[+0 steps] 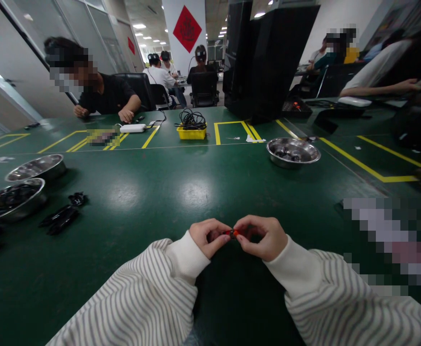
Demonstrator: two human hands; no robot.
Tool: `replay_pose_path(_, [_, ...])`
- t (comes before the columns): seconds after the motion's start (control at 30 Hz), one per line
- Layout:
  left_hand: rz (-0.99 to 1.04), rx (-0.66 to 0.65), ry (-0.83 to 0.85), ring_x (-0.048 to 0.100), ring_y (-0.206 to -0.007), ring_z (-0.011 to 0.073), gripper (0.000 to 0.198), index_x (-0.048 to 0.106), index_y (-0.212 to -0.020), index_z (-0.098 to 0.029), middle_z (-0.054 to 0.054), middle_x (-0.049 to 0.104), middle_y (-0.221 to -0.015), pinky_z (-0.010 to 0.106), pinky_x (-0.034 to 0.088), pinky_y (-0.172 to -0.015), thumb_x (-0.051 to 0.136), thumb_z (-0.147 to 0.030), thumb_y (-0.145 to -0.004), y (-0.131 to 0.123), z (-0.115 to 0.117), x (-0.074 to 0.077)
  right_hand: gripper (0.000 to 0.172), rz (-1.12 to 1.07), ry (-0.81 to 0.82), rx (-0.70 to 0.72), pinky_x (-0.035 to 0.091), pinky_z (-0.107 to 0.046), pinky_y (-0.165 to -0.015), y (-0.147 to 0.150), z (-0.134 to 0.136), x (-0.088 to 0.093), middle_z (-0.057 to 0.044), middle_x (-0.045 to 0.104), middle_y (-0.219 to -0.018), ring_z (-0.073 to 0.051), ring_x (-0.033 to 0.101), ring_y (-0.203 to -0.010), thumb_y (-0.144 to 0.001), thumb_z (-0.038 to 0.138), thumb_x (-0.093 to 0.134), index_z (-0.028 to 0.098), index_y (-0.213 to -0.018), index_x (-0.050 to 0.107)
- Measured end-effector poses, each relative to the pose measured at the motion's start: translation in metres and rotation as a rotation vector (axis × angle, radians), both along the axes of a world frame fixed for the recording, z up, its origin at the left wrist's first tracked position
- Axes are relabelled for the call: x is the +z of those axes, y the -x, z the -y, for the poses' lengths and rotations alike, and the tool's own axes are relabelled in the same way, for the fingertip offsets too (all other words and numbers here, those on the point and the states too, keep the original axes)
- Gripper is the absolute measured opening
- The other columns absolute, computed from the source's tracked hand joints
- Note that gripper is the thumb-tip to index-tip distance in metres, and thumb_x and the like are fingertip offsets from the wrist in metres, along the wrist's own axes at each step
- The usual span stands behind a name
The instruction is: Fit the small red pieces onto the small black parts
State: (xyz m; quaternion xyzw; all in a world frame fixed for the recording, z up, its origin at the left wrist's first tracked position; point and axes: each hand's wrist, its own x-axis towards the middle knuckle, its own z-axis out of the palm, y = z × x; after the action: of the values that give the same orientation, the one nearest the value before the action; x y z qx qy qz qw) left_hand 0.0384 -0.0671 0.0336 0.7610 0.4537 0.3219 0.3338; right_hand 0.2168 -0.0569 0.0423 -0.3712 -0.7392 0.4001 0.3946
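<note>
A small red-and-black piece [234, 233] was pinched between the fingertips of two hands, raised slightly at the near side of a green bench [152, 192]. The left hand [203, 235] gripped its left end between thumb and fingers; the right hand [267, 235] grasped the right end in the same way, the fingertips of both nearly meeting over it. The piece was too small and too covered for its exact form to be told. Striped sleeves [141, 293] with white cuffs reached in from either side.

To the left, black packets [61, 219] lay on the bench beside a metal bowl [35, 202] filled with dark items, a second bowl [55, 171] just behind it. Ahead and to the right stood another metal bowl [293, 163], holding dark round pieces. Farther back, a yellow bin [192, 134] carried coiled black cables [192, 119], with a white power strip [133, 128] to its left and a tall black case [280, 62] to its right. Across the bench, a co-worker in a black shirt [114, 96] sat with both forearms on the surface.
</note>
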Motion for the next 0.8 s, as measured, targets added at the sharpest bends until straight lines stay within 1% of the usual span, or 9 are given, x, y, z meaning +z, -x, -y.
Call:
replay_pose_path(0.1, [0.009,0.003,0.019,0.044,-0.051,0.0080,0.023,0.064,-0.085,-0.012,0.003,0.057,-0.066,0.020,0.037,-0.050,0.052,-0.027,-0.073,0.001,0.000,0.001,0.009,0.007,0.038,-0.024,0.049,-0.020,-0.044,-0.003,-0.003,-0.002,-0.002,0.062,-0.060,-0.011,0.057,-0.050,-0.063,0.020,0.061,0.015,-0.071,0.061])
replay_pose_path(0.17, [0.025,0.015,0.025,0.044,-0.051,0.0078,0.023,0.064,-0.085,-0.012,0.003,0.057,-0.066,0.019,0.037,-0.049,0.052,-0.027,-0.073,0.000,0.000,0.001,0.012,0.005,0.111,-0.037,0.047,-0.019,-0.039,-0.005,-0.006,-0.004,-0.002,0.062,-0.060,-0.010,0.056,-0.047,-0.064,0.025,0.063,0.015,-0.071,0.062])
replay_pose_path(0.27, [0.042,0.041,0.027,0.044,-0.050,0.0074,0.023,0.064,-0.085,-0.012,0.003,0.057,-0.066,0.019,0.036,-0.048,0.052,-0.027,-0.074,0.000,0.000,0.000,0.018,-0.028,0.254,-0.039,0.040,-0.016,-0.032,-0.006,-0.009,-0.006,-0.001,0.060,-0.057,-0.008,0.051,-0.040,-0.067,0.032,0.063,0.015,-0.072,0.063])
replay_pose_path(0.37, [0.043,0.055,0.032,0.044,-0.050,0.0074,0.023,0.064,-0.085,-0.013,0.003,0.058,-0.066,0.019,0.037,-0.048,0.052,-0.028,-0.073,-0.001,0.000,-0.001,0.021,-0.066,0.392,-0.021,0.039,-0.015,-0.034,-0.002,-0.009,-0.005,0.001,0.057,-0.048,-0.007,0.051,-0.039,-0.065,0.035,0.065,0.015,-0.070,0.063])
replay_pose_path(0.43, [0.058,0.077,0.037,0.044,-0.050,0.0075,0.023,0.064,-0.084,-0.012,0.003,0.057,-0.065,0.019,0.037,-0.048,0.052,-0.028,-0.073,-0.002,0.000,-0.002,0.022,-0.091,0.448,-0.058,0.039,-0.016,-0.035,0.001,-0.007,-0.003,0.002,0.055,-0.045,-0.007,0.051,-0.039,-0.062,0.036,0.067,0.014,-0.067,0.063])
replay_pose_path(0.57, [0.106,0.115,0.067,0.044,-0.049,0.0074,0.024,0.064,-0.083,-0.011,0.003,0.056,-0.064,0.019,0.037,-0.048,0.053,-0.029,-0.072,-0.003,0.000,-0.005,0.023,-0.111,0.487,-0.114,0.037,-0.017,-0.036,0.006,-0.005,0.000,0.003,0.053,-0.044,-0.007,0.049,-0.038,-0.059,0.036,0.067,0.015,-0.064,0.061])
replay_pose_path(0.8, [0.147,0.125,0.138,0.044,-0.049,0.0072,0.025,0.063,-0.083,-0.011,0.002,0.057,-0.062,0.018,0.037,-0.047,0.055,-0.031,-0.071,-0.004,0.000,-0.008,0.024,-0.082,0.438,-0.114,0.038,-0.020,-0.039,0.005,-0.005,-0.001,0.002,0.056,-0.047,-0.009,0.051,-0.041,-0.062,0.039,0.065,0.015,-0.066,0.062])
